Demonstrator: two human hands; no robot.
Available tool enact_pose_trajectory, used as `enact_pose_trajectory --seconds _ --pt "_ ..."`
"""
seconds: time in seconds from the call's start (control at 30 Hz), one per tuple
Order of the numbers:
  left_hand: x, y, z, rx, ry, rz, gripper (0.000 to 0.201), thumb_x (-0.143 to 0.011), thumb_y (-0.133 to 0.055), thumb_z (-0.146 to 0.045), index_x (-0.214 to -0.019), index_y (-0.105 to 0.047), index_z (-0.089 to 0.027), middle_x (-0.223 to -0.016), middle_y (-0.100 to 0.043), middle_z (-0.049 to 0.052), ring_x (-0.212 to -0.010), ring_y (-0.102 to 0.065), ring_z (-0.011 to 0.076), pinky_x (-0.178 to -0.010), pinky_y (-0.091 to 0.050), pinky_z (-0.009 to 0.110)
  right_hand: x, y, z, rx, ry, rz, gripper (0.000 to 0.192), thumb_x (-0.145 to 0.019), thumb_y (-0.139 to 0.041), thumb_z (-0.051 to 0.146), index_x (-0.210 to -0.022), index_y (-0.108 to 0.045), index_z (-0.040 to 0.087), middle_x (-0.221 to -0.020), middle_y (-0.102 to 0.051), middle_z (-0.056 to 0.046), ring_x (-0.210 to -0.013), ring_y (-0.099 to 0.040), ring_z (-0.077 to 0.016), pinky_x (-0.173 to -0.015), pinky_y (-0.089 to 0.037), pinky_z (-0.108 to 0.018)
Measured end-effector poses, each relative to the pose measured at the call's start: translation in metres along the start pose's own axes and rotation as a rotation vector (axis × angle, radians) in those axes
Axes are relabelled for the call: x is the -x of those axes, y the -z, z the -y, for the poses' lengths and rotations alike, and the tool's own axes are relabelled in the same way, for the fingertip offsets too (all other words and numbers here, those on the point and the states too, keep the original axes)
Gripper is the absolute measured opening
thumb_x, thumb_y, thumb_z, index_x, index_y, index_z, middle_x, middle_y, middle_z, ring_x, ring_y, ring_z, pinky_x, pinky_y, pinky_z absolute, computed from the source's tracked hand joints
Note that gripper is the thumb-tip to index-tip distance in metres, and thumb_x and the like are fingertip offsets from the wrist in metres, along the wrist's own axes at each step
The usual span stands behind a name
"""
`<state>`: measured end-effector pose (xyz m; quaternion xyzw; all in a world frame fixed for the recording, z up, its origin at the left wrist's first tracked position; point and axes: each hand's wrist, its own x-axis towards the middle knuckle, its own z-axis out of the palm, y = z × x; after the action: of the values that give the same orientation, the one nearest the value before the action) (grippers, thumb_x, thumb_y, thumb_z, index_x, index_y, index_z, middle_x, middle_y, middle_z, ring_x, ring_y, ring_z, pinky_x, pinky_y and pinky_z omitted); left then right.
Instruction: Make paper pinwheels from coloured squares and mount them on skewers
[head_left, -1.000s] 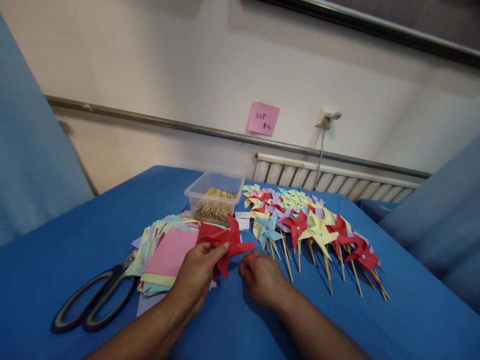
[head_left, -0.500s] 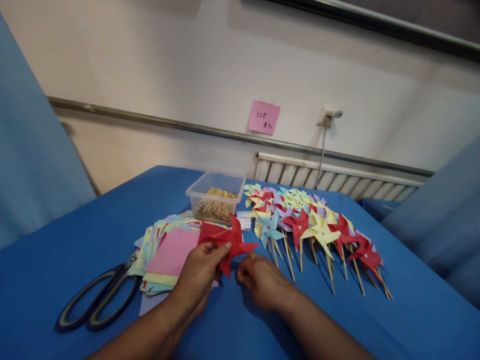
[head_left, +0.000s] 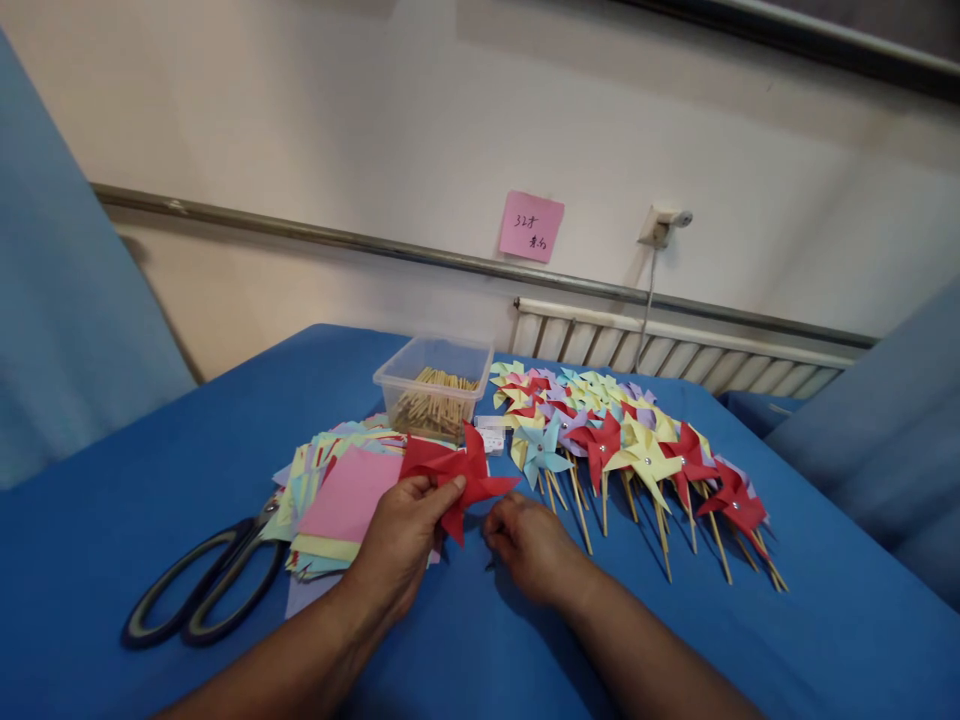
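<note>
My left hand (head_left: 405, 525) pinches a red paper pinwheel (head_left: 474, 480) at its centre, thumb on top, over the right side of the paper stack. No stick shows on this pinwheel. Just right of it, my right hand (head_left: 529, 540) is closed with its fingers curled; what they hold, if anything, is too small to name. A small dark speck (head_left: 490, 567) shows below those fingertips. Beneath and left of my left hand lies the loose stack of coloured paper squares (head_left: 352, 495), pink on top.
Black-handled scissors (head_left: 206, 585) lie left of the paper. Behind it stands a clear plastic box (head_left: 431, 390) of short wooden sticks, with a small white box (head_left: 491, 438) beside it. Finished pinwheels on sticks (head_left: 649, 460) cover the right rear of the blue tablecloth (head_left: 247, 400).
My right hand has shifted slightly right, a little away from the red pinwheel. My left hand keeps its pinch on it. The whole view has moved a little.
</note>
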<state>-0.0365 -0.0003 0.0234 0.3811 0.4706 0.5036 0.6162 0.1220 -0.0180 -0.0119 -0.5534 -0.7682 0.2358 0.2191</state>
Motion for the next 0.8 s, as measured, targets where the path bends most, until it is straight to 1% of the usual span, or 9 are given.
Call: enact_pose_trajectory --seconds 0.13,0.23,0.33,0.43,0.53,0.63,0.73,0.8 --pt "0.000 -0.001 -0.001 -0.018 0.004 -0.018 0.026 -0.065 -0.074 -0.036 -0.063 -0.059 -0.015 -0.048 -0.056 -0.003 -0.040 -0.045 0.0091 -0.040 -0.031 0.021 0.000 0.004 -0.005 -0.001 -0.031 -0.034 0.015 -0.078 -0.052 0.007 -0.082 -0.062 0.019 -0.087 -0.065 -0.003 -0.083 -0.059 -0.0154 -0.075 -0.040 -0.023" --pt "0.001 -0.001 -0.001 -0.018 0.003 -0.015 0.026 -0.064 -0.074 -0.036 -0.063 -0.059 -0.015 -0.047 -0.055 -0.004 -0.039 -0.045 0.0094 -0.039 -0.029 0.021 0.001 0.008 -0.008 -0.009 -0.050 -0.034 0.014 -0.081 -0.051 0.010 -0.079 -0.061 0.019 -0.082 -0.066 -0.002 -0.077 -0.059 -0.0143 -0.069 -0.039 -0.021" --pt "0.001 -0.001 -0.002 -0.004 -0.005 -0.004 0.026 -0.064 -0.075 -0.035 -0.066 -0.060 -0.014 -0.050 -0.057 -0.003 -0.041 -0.047 0.0094 -0.040 -0.031 0.021 0.003 0.011 -0.009 -0.001 -0.063 -0.010 0.012 -0.081 -0.052 0.012 -0.078 -0.062 0.019 -0.076 -0.065 -0.001 -0.070 -0.058 -0.0135 -0.063 -0.038 -0.021" --pt "0.001 -0.001 -0.002 -0.017 -0.006 -0.004 0.026 -0.066 -0.074 -0.036 -0.065 -0.059 -0.015 -0.049 -0.056 -0.003 -0.041 -0.046 0.0091 -0.040 -0.030 0.022 0.007 0.013 -0.004 0.009 -0.054 0.032 0.010 -0.079 -0.055 0.014 -0.078 -0.063 0.020 -0.075 -0.066 0.000 -0.068 -0.057 -0.0129 -0.060 -0.036 -0.021" --pt "0.000 0.000 0.000 -0.033 -0.011 -0.001 0.027 -0.066 -0.073 -0.037 -0.063 -0.057 -0.016 -0.045 -0.053 -0.005 -0.038 -0.043 0.0089 -0.038 -0.027 0.022 0.010 0.012 0.005 0.004 -0.029 0.051 0.006 -0.080 -0.058 0.019 -0.079 -0.064 0.021 -0.076 -0.067 0.001 -0.069 -0.058 -0.0129 -0.060 -0.035 -0.021" --pt "-0.001 0.001 0.001 -0.029 -0.012 0.006 0.027 -0.066 -0.073 -0.038 -0.064 -0.057 -0.015 -0.046 -0.053 -0.005 -0.038 -0.043 0.0090 -0.038 -0.027 0.022 0.012 0.010 0.013 0.015 -0.053 0.066 0.006 -0.080 -0.062 0.025 -0.079 -0.066 0.021 -0.076 -0.067 0.001 -0.068 -0.058 -0.0134 -0.058 -0.034 -0.022" --pt "-0.001 0.001 0.003 -0.020 -0.010 0.007 0.026 -0.067 -0.073 -0.036 -0.065 -0.058 -0.015 -0.048 -0.055 -0.004 -0.040 -0.044 0.0086 -0.040 -0.029 0.021 0.011 0.008 0.019 0.074 -0.035 0.081 0.007 -0.080 -0.061 0.023 -0.080 -0.067 0.022 -0.080 -0.069 0.000 -0.072 -0.060 -0.0151 -0.061 -0.035 -0.024" --pt "0.000 0.001 0.003 -0.013 -0.010 0.006 0.026 -0.066 -0.073 -0.036 -0.066 -0.059 -0.014 -0.049 -0.055 -0.004 -0.040 -0.044 0.0086 -0.040 -0.029 0.021 0.011 0.008 0.020 0.131 -0.001 0.087 0.011 -0.081 -0.057 0.020 -0.081 -0.068 0.021 -0.084 -0.069 -0.002 -0.076 -0.061 -0.0170 -0.064 -0.037 -0.025"
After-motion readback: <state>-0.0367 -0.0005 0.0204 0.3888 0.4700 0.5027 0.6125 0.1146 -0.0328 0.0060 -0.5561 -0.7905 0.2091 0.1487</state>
